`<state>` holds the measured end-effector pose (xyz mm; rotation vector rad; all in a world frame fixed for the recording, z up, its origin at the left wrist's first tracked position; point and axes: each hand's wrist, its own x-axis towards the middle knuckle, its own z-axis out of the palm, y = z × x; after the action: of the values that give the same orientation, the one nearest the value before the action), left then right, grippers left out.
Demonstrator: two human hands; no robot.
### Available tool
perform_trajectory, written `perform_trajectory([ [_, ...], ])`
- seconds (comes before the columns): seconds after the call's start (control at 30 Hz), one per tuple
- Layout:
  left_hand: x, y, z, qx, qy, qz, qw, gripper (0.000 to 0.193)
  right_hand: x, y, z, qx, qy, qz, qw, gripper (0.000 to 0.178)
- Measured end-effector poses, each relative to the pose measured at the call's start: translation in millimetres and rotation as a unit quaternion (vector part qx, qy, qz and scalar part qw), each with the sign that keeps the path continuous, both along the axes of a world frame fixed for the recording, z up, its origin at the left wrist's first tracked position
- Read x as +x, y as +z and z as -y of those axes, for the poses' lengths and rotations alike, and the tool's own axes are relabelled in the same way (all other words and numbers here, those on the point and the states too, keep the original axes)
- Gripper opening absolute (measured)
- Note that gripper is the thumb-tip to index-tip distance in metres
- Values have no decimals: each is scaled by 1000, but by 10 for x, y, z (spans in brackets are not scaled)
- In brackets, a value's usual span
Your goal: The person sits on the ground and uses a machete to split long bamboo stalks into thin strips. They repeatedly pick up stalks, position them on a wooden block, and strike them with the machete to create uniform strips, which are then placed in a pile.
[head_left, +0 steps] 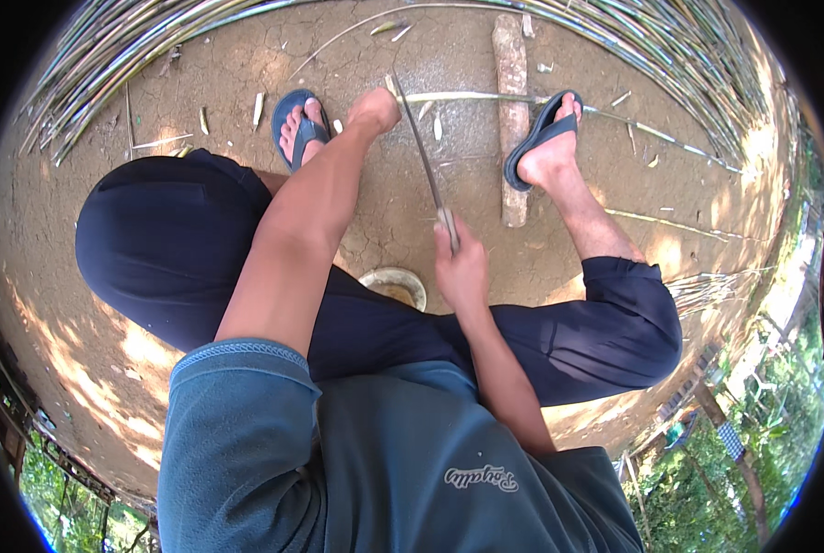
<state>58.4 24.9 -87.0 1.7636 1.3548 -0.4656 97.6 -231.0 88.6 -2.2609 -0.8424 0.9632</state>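
My left hand (pixel 377 111) is closed in a fist at the near end of a thin bamboo pole (pixel 467 96). The pole runs right from the fist, across a short log (pixel 513 129) and past my right foot. A short pale end (pixel 391 81) pokes out above the fist. My right hand (pixel 462 267) grips the handle of a long-bladed machete (pixel 421 147), slightly blurred. Its blade slants up and left, with the tip close beside my left fist, crossing the near end of the pole. Whether the edge touches the bamboo I cannot tell.
Bundles of long bamboo poles (pixel 126 64) lie along the far left, more poles (pixel 670 64) along the far right. My sandalled feet (pixel 550 147) flank the work. A round shallow bowl (pixel 412 281) sits near my legs. Pale chips (pixel 438 126) litter the dirt ground.
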Motion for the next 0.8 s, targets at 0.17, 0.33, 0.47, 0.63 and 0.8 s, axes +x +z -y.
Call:
perform_trajectory([
  [0.17,-2,-133,-10,29,-16,10,999,31,151,-406,-751,-26,-7,2,1000,34],
  [0.33,69,37,-62,24,-14,-2,1000,33,-1,-110,161,26,-3,9,1000,37],
  [0.47,-10,94,79,-8,-4,-25,1000,35,1,-125,-71,-12,-8,9,1000,37],
  [0.63,38,12,-48,1,-41,-28,999,34,80,-267,-636,-48,-5,14,999,35],
  [0.8,36,-31,35,52,-2,2,999,30,16,-67,172,-17,-15,7,1000,36],
])
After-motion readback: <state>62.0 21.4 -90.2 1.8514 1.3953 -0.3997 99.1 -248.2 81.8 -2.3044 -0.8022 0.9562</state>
